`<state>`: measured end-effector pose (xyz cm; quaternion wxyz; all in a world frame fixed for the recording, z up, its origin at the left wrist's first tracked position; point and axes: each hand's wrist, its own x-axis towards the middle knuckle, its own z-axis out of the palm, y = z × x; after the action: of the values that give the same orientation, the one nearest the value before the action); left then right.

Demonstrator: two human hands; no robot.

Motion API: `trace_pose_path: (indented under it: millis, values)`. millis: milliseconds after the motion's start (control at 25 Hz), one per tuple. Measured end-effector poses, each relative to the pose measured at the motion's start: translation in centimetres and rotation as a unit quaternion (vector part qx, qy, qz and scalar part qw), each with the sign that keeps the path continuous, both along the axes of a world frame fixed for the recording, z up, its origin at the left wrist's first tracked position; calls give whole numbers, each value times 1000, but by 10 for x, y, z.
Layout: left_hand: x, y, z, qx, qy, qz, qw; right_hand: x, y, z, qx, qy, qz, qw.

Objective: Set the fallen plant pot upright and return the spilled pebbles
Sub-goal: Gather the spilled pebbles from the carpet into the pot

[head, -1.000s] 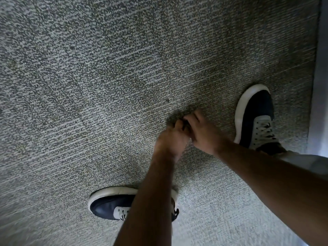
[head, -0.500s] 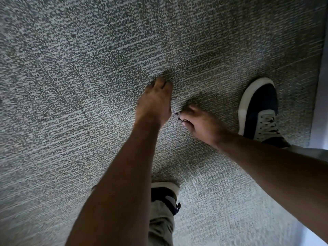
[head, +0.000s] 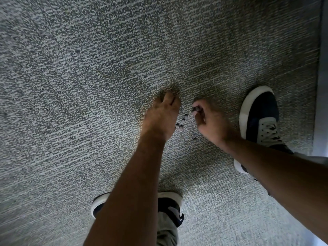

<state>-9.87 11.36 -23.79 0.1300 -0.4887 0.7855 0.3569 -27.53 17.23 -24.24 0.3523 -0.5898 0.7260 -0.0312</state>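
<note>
Several small dark pebbles (head: 181, 126) lie on the grey carpet (head: 88, 86) between my two hands. My left hand (head: 162, 118) rests on the carpet with its fingers stretched forward, just left of the pebbles. To the right of the pebbles is my right hand (head: 209, 121), its fingers curled, pinching a dark pebble (head: 196, 109) at the fingertips. One more pebble (head: 194, 138) lies alone below the right hand. No plant pot appears in the head view.
My right shoe (head: 259, 114), dark with a white sole, stands just right of the right hand. The left shoe (head: 170, 205) is partly hidden under my left forearm. A pale vertical edge (head: 321, 77) borders the carpet at the far right.
The hands were joined together a second ago. They have since separated: the left hand reached forward and flattened on the carpet, and the pebbles between the hands came into view.
</note>
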Motion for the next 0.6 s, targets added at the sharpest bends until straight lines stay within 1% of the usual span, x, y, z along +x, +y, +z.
trace_pose_path:
  millis: [80,160,200,280,320,360,440,600]
  values:
    - [0,1,0,-1,2,2,1000,8,0,3,1,-33,64,997]
    - [2,3,1,4,5,7,1000,14,-1,7,19,-30,122,992]
    - [3,5,1,9,3,6,1000,15,-1,9,29,2,161,987]
    - [6,7,1,26,-1,4,1000,19,0,11,28,105,236,966]
    - [6,7,1,36,-3,3,999,22,0,12,25,143,256,956]
    - [5,7,1,44,-5,0,999,26,0,13,25,159,263,951]
    - [1,6,2,46,-14,-14,999,29,-1,14,17,143,256,956]
    - [-5,5,4,23,-13,-47,999,20,0,12,28,74,257,963]
